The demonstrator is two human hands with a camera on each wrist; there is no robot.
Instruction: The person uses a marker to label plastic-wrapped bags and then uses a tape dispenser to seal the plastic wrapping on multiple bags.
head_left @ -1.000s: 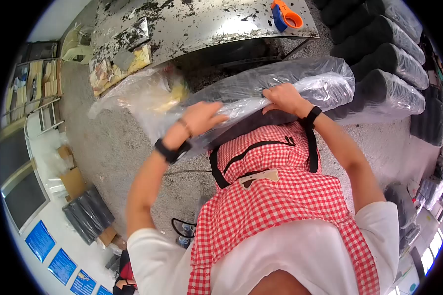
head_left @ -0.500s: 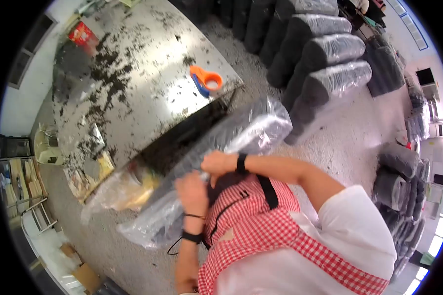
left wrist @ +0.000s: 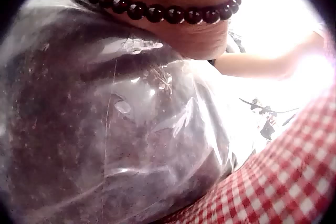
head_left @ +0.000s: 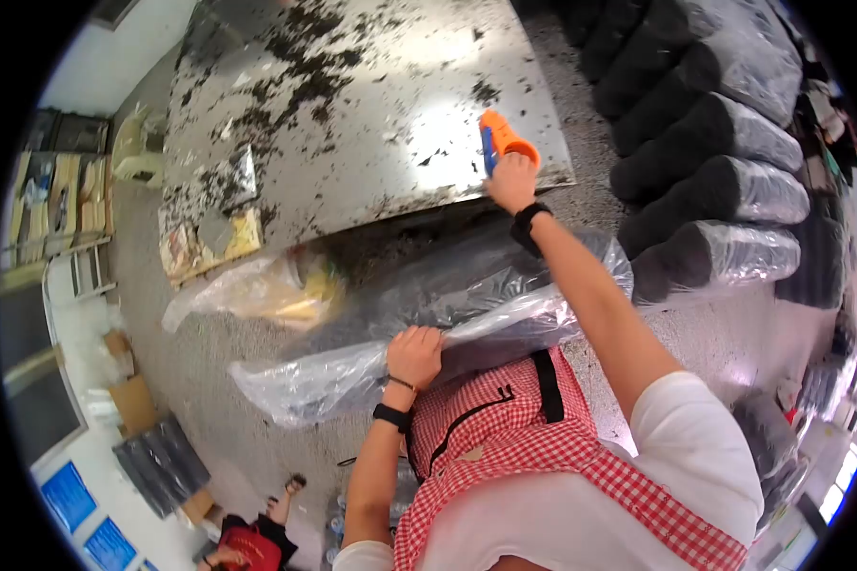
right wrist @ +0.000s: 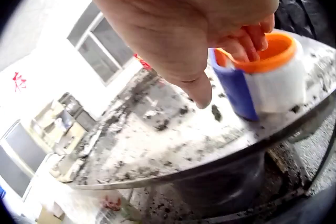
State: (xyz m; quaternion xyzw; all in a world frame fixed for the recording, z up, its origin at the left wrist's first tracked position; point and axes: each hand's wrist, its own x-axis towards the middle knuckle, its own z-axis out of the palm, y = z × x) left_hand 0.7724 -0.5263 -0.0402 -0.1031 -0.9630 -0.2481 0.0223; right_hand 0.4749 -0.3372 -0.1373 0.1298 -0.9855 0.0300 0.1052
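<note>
Clear plastic film is wrapped around a long dark roll lying across the person's lap. In the head view, the left hand holds the film's overlapping edge on the near side of the roll. Its fingers are hidden in the left wrist view, where the filmed roll fills much of the picture. The right hand reaches to an orange and blue tape dispenser standing on the metal table. Its fingers dip into the orange ring, while the thumb stays apart from the blue side.
The metal table is strewn with dark scraps. A crumpled plastic bag is at its front left. Several film-wrapped dark rolls are lined up to the right. Another person is at the lower left.
The right hand has left the film and moved forward to the tape dispenser on the table. The left hand stays at the film. The head view has swung about.
</note>
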